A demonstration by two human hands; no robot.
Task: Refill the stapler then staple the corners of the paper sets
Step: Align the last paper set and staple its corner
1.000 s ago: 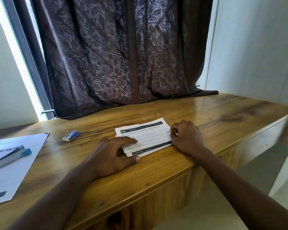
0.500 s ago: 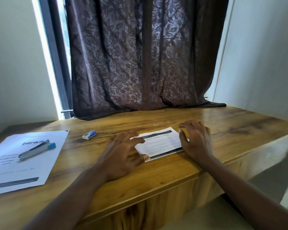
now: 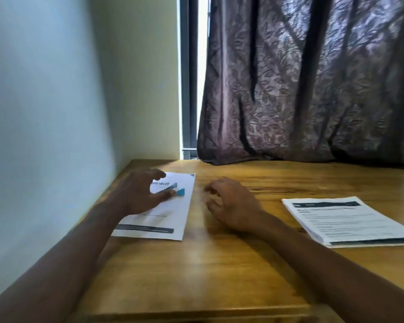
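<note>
A grey stapler with a blue end (image 3: 180, 191) lies on a white sheet printed "blinkit" (image 3: 170, 217) at the table's left. My left hand (image 3: 140, 194) arches over the stapler with fingers spread, the thumb touching the stapler beside the blue end; most of its body is hidden under the hand. My right hand (image 3: 233, 203) hovers just right of that sheet, fingers loosely curled, with nothing visible in it. A stacked paper set (image 3: 350, 220) lies flat at the right, away from both hands.
The wooden table (image 3: 219, 271) meets a pale wall (image 3: 56, 113) on the left. A dark patterned curtain (image 3: 313, 89) hangs behind, its hem resting on the table's back edge. The small staple box from earlier is out of sight.
The view swung left. Both hands left the paper set and moved left: the left hand now reaches over the stapler, the right hand hovers beside the blinkit sheet.
</note>
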